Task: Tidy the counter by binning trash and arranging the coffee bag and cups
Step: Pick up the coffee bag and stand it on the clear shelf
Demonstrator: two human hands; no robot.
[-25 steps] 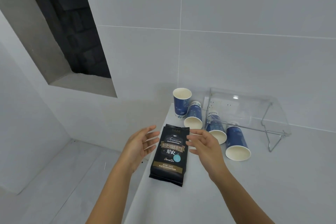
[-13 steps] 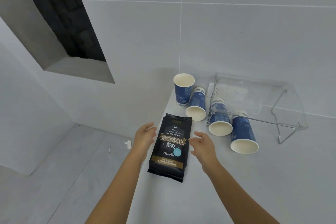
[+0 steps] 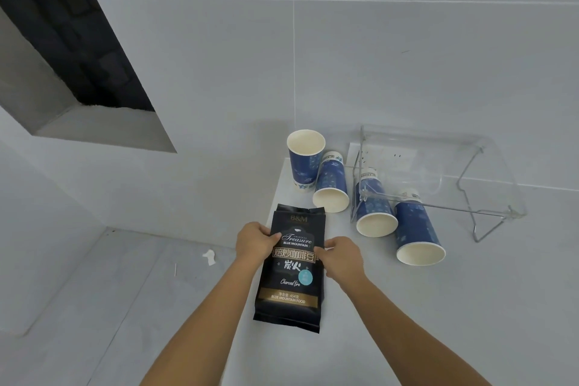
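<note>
A black coffee bag [image 3: 291, 279] lies flat near the left edge of the white counter [image 3: 470, 307]. My left hand [image 3: 255, 240] grips its left side, thumb on the front. My right hand [image 3: 340, 257] grips its right side. Behind the bag, one blue paper cup [image 3: 305, 160] stands upright by the wall. Three more blue cups lie on their sides with mouths toward me: one [image 3: 330, 186] beside the upright cup, one [image 3: 374, 204] partly under the clear stand, one [image 3: 418, 229] furthest right.
A clear plastic stand [image 3: 438, 172] with wire legs sits against the wall over a socket. A scrap of white paper [image 3: 209, 257] lies on the floor left of the counter. A dark wall opening [image 3: 62, 28] is at upper left.
Both hands moved in from open beside the coffee bag and closed on its two sides. The cups and stand have not moved.
</note>
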